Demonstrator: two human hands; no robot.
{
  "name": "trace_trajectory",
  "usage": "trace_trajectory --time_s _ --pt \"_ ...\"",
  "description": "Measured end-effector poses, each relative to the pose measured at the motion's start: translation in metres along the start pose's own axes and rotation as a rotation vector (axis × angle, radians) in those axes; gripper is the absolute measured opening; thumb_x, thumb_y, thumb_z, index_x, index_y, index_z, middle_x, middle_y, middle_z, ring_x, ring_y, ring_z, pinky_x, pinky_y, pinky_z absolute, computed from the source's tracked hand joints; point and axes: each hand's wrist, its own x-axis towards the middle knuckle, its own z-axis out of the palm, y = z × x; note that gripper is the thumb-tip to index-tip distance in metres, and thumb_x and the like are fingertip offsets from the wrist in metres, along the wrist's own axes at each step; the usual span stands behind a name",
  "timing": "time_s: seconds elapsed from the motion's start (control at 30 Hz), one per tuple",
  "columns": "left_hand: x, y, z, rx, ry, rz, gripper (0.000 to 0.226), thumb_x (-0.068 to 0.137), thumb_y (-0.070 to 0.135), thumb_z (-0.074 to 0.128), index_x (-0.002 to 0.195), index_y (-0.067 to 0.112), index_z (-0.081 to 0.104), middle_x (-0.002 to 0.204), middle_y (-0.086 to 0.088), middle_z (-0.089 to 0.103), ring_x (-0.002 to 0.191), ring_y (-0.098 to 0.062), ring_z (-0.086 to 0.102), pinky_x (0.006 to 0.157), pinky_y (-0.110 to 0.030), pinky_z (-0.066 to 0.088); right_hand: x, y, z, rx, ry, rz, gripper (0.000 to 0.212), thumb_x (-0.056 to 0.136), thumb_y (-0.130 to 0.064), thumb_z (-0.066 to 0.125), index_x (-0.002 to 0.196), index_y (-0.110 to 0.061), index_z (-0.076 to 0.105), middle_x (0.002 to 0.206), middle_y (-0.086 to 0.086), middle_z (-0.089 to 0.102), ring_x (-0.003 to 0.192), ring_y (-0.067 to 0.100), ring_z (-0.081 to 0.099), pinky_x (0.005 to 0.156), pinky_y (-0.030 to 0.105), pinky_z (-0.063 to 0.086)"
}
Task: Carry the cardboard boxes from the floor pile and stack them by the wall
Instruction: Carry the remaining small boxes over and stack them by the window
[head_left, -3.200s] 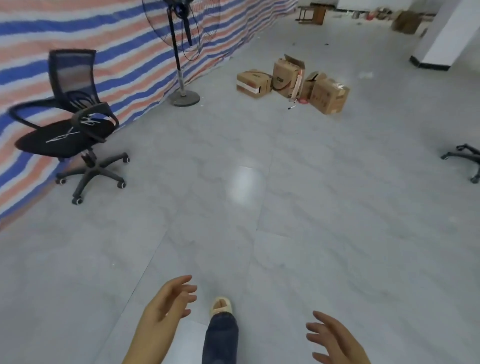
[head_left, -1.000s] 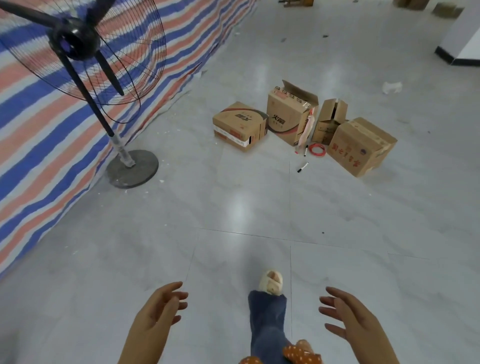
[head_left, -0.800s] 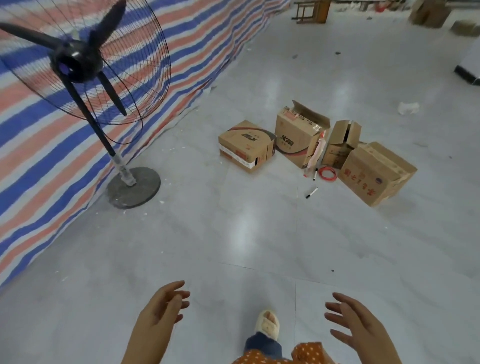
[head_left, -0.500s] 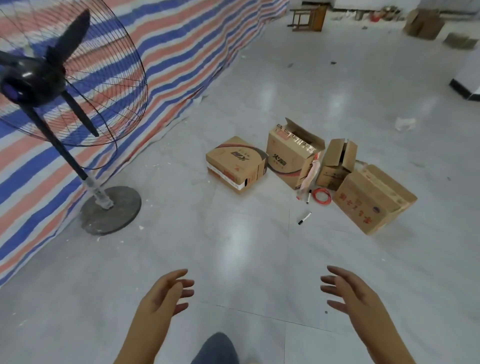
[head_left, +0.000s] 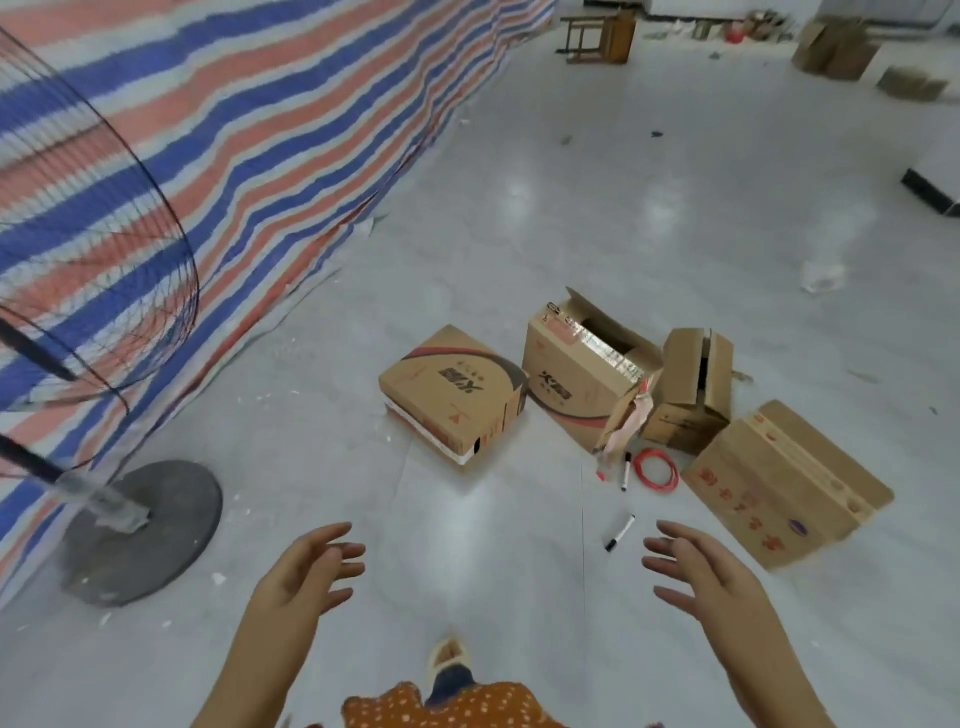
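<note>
Your left hand (head_left: 306, 571) and right hand (head_left: 698, 571) reach out low over the pale tiled floor (head_left: 519, 249), fingers spread and relaxed, palms turned toward each other, neither touching anything. Ahead of them, four cardboard boxes sit in a loose row. The flat box (head_left: 449, 395) with a dark curved print lies straight beyond your left hand. Just to its right stands the taller box (head_left: 576, 371), top flaps open, a pink-and-white strip hanging at its near corner. Behind and right of that, a small box (head_left: 693, 387) stands with its flaps up. The largest box (head_left: 784, 480), printed with red characters, lies tilted just beyond your right hand, nearest of the four.

Between your right hand and the boxes, a black-and-white marker (head_left: 620, 532) lies on the tiles; a second marker (head_left: 626, 470) and a red ring of cord (head_left: 657, 469) lie farther on, beside the taller box.

Left of your left hand stands a pedestal fan (head_left: 104, 291) on its round grey base (head_left: 140, 530), against a red, white and blue striped tarp (head_left: 260, 104). Far beyond the boxes are a wooden stool (head_left: 597, 34) and more cartons (head_left: 836, 49). Your slippered foot (head_left: 447, 657) shows between your arms.
</note>
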Motion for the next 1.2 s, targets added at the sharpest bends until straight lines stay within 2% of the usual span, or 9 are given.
trace_trajectory --time_s 0.17,0.33,0.43,0.57,0.77,0.9,1.03,1.13,1.2 --pt "0.092 0.047 0.025 0.054 0.001 0.004 0.020 0.098 0.018 0.046 0.106 0.024 0.064 0.101 -0.003 0.070 0.095 -0.019 0.066 0.080 -0.034 0.052 0.103 -0.042 0.029 -0.042 -0.021 0.047 0.022 0.100 -0.023 0.042 0.113 -0.019 0.059 0.107 0.003 0.066 0.098 0.019 0.063 0.088 0.040 0.052" --pt "0.163 0.053 0.057 0.017 0.108 -0.066 0.022 0.098 0.010 0.046 0.104 0.020 0.065 0.098 -0.005 0.071 0.094 -0.021 0.067 0.079 -0.035 0.051 0.217 -0.065 0.049 -0.118 -0.119 0.102 0.021 0.100 -0.023 0.040 0.113 -0.019 0.056 0.105 0.002 0.065 0.097 0.019 0.062 0.088 0.040 0.051" --pt "0.211 0.052 0.091 -0.023 0.215 -0.121 0.024 0.097 0.004 0.045 0.101 0.016 0.064 0.098 -0.011 0.069 0.095 -0.026 0.066 0.079 -0.037 0.051 0.306 -0.078 0.058 -0.173 -0.198 0.122 0.019 0.099 -0.021 0.043 0.111 -0.018 0.058 0.102 -0.001 0.066 0.095 0.017 0.063 0.081 0.034 0.050" --pt "0.276 0.060 0.155 -0.075 0.357 -0.221 0.022 0.097 0.003 0.044 0.106 0.011 0.063 0.098 -0.011 0.069 0.095 -0.028 0.065 0.078 -0.033 0.051 0.438 -0.110 0.069 -0.282 -0.360 0.163 0.018 0.099 -0.017 0.045 0.109 -0.016 0.061 0.104 0.008 0.067 0.095 0.020 0.064 0.073 0.030 0.051" --pt "0.363 0.075 0.239 -0.099 0.432 -0.384 0.022 0.098 0.009 0.046 0.104 0.019 0.064 0.099 -0.004 0.070 0.095 -0.021 0.066 0.083 -0.037 0.051 0.592 -0.152 0.096 -0.449 -0.586 0.186 0.018 0.099 -0.014 0.043 0.106 -0.017 0.059 0.097 0.006 0.067 0.090 0.016 0.063 0.057 0.015 0.053" --pt "0.427 0.041 0.270 -0.089 0.446 -0.533 0.022 0.100 0.012 0.042 0.110 0.017 0.061 0.101 -0.004 0.068 0.095 -0.019 0.065 0.080 -0.032 0.051 0.669 -0.108 0.138 -0.575 -0.656 0.243 0.017 0.099 -0.017 0.045 0.109 -0.019 0.058 0.099 0.003 0.065 0.092 0.015 0.062 0.064 0.020 0.050" --pt "0.505 -0.043 0.299 -0.082 0.428 -0.691 0.022 0.101 0.017 0.041 0.115 0.016 0.058 0.102 -0.004 0.066 0.095 -0.019 0.063 0.075 -0.028 0.049 0.740 -0.020 0.194 -0.639 -0.640 0.294 0.019 0.098 -0.024 0.046 0.111 -0.021 0.060 0.102 0.003 0.066 0.096 0.018 0.063 0.078 0.031 0.052" --pt "0.567 -0.123 0.317 -0.130 0.433 -0.820 0.024 0.101 0.020 0.043 0.119 0.012 0.055 0.109 -0.009 0.063 0.095 -0.020 0.061 0.080 -0.032 0.049 0.792 0.052 0.241 -0.691 -0.630 0.309 0.031 0.100 -0.025 0.043 0.127 -0.014 0.054 0.112 0.003 0.061 0.100 0.017 0.059 0.078 0.028 0.048" --pt "0.606 -0.177 0.327 -0.148 0.478 -0.873 0.032 0.100 0.025 0.044 0.128 0.010 0.050 0.123 -0.012 0.058 0.104 -0.024 0.057 0.089 -0.037 0.048 0.823 0.100 0.271 -0.725 -0.603 0.303 0.036 0.100 -0.026 0.041 0.132 -0.011 0.048 0.123 0.012 0.058 0.101 0.023 0.056 0.089 0.037 0.048"
